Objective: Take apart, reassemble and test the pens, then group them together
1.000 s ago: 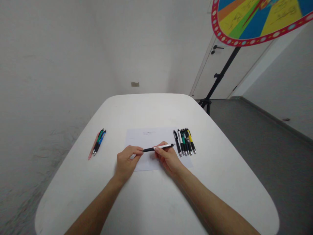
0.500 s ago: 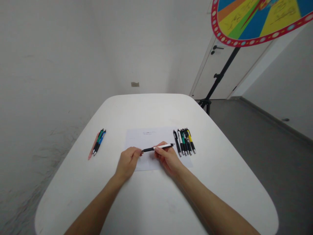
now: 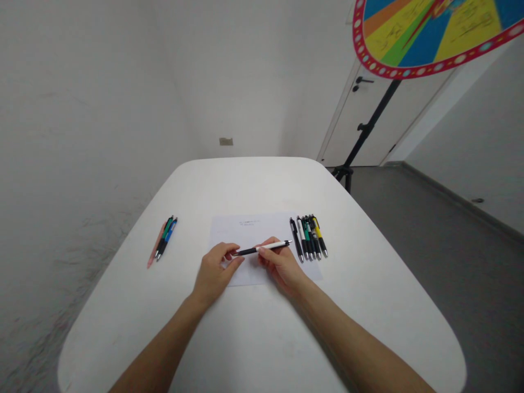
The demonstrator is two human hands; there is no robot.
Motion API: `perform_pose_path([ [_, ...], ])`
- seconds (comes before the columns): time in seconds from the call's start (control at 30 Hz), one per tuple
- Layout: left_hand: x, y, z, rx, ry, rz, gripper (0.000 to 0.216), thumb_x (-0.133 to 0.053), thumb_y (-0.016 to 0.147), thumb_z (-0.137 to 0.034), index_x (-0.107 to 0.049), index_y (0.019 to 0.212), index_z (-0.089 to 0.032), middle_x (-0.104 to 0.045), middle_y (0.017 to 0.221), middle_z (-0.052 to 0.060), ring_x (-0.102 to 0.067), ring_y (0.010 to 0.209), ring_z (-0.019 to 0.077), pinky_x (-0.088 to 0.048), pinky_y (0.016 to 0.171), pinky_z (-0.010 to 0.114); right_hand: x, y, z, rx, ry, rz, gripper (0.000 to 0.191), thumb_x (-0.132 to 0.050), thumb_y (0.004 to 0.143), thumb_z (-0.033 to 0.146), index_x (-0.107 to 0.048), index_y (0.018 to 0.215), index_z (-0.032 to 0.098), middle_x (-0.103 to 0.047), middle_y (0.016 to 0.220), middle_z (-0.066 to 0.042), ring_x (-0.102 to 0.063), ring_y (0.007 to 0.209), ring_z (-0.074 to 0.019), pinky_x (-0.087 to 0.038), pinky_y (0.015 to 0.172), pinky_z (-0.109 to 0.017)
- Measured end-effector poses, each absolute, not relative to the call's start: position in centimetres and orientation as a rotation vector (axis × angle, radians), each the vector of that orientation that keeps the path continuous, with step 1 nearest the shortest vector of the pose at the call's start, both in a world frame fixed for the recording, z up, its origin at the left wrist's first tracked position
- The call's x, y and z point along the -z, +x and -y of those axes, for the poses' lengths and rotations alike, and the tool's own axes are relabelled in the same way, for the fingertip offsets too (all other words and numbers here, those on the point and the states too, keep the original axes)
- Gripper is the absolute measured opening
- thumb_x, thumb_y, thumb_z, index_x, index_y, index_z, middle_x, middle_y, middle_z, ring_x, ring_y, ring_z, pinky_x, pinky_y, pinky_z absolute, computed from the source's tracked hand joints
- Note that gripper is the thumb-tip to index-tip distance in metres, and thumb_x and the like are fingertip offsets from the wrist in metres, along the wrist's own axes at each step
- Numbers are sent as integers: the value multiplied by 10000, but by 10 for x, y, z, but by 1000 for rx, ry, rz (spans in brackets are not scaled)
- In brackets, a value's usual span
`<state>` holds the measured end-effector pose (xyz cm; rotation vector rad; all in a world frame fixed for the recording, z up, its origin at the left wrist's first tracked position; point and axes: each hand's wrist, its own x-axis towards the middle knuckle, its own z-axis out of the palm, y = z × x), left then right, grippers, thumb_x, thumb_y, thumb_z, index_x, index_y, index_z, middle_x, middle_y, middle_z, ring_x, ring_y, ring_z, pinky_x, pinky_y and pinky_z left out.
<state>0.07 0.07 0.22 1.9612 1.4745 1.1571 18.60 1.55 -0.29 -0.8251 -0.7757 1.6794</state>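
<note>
Your left arm (image 3: 170,338) and right arm (image 3: 352,333) reach in over the near part of the white counter (image 3: 237,355). Your right hand (image 3: 286,270) holds a black-and-white click pen (image 3: 275,245), with its fingers clamped on the white part. The pen lies sideways above the paper (image 3: 245,234), with its black grip and tip toward your left hand (image 3: 213,272). The thumb and first finger of that hand are apart, and the pen's tip sits in the gap between them. You can't tell from here if they touch it.

The white paper lies flat under the pen and has small writing near its far edge, too tiny to read. Off to the left, well apart from your hand, a pink pen (image 3: 155,245), a green pen (image 3: 166,229) and a blue pen (image 3: 169,236) lie close together. At the paper's right edge there is a tight bunch of pens, with a black pen (image 3: 296,238) on its left and a yellow pen (image 3: 318,233) on its right.

Past the counter, a bright color wheel (image 3: 426,41) sits on a black stand (image 3: 374,120) on the gray floor (image 3: 426,218). Behind them are a pale wall (image 3: 254,82) and a white door (image 3: 385,131) with a black handle (image 3: 365,81).
</note>
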Motion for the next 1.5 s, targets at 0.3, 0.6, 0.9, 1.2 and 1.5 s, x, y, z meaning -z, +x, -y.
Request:
perform_pose_path([
  [0.3,-5,1,-2,-1006,2003,-1476,278,-471,917,-305,-644,735,-186,-662,708,17,-605,674,156,-451,649,272,5,186,-16,-1685,-827,769,330,-891,582,343,-622,704,197,-663,706,18,-527,606,-110,-384,591,-268],
  [0.6,2,-1,0,-1182,2097,-1440,122,-621,862,-281,-668,938,-199,-683,806,8,-596,700,140,-474,688,266,5,186,-16,-1692,-814,768,309,-878,604,330,-616,703,199,-636,678,28,-529,603,-112,-389,594,-270],
  [0.9,-2,0,-3,-1022,2157,-1505,317,-444,948,-293,-629,710,-196,-651,700,18,-605,692,164,-457,659,287,3,185,-16,-1695,-815,749,334,-892,569,320,-606,695,200,-661,706,21,-531,600,-110,-379,594,-269],
  [1.2,0,-1,0,-1184,2113,-1462,91,-609,861,-285,-639,876,-200,-666,779,6,-591,699,147,-471,676,273,1,185,-15,-1704,-839,760,356,-895,568,350,-595,691,202,-643,680,29,-538,606,-113,-386,607,-271],
  [1.5,-4,1,-2,-987,2136,-1494,357,-389,960,-325,-614,713,-200,-649,701,27,-602,685,170,-470,661,297,2,185,-15,-1700,-821,752,338,-885,582,321,-592,706,206,-662,719,22,-550,607,-116,-408,597,-272],
])
